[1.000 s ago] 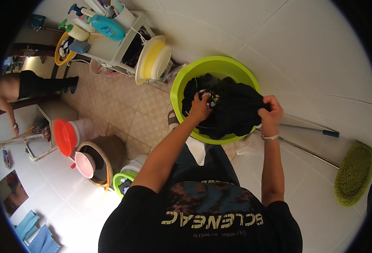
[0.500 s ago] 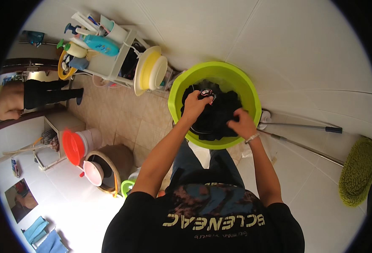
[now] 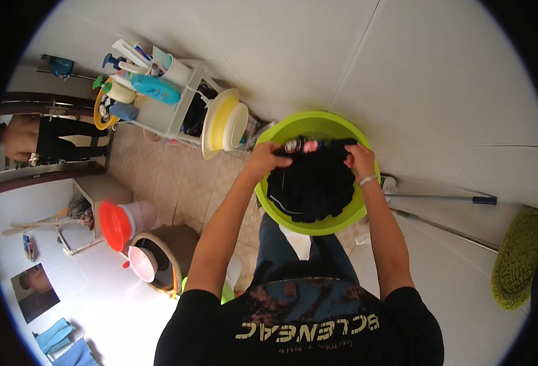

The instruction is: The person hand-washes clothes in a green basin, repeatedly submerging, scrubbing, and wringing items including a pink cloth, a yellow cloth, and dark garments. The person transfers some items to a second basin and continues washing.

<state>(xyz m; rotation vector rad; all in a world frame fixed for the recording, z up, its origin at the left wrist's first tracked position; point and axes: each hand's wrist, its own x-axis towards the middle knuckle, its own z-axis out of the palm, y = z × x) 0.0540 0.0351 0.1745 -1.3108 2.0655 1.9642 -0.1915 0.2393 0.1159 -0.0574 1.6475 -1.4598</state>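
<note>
A black garment with a pink and white print (image 3: 331, 149) is stretched sideways between my two hands over the green basin (image 3: 321, 116). My left hand (image 3: 269, 160) pinches its left end near the basin's left rim. At the right rim, the fingers of my right hand (image 3: 360, 161) are closed on the other end. Below the stretched cloth, dark wet-looking clothes (image 3: 313, 194) lie bunched in the basin. Where the held garment ends and those clothes begin is hard to make out.
Left of the basin stands a white shelf (image 3: 150, 113) with bottles and a yellow-and-white basin (image 3: 225, 124). Nearer are a brown vat (image 3: 186, 247) and a red basin (image 3: 114, 226). On the right, a green mop (image 3: 516, 259) leans with its poles. Another person (image 3: 61, 135) stands far left.
My left hand has shifted left and lower, and my right hand has risen and closed on the cloth. The printed garment is now spread between them. The whole view has shifted slightly.
</note>
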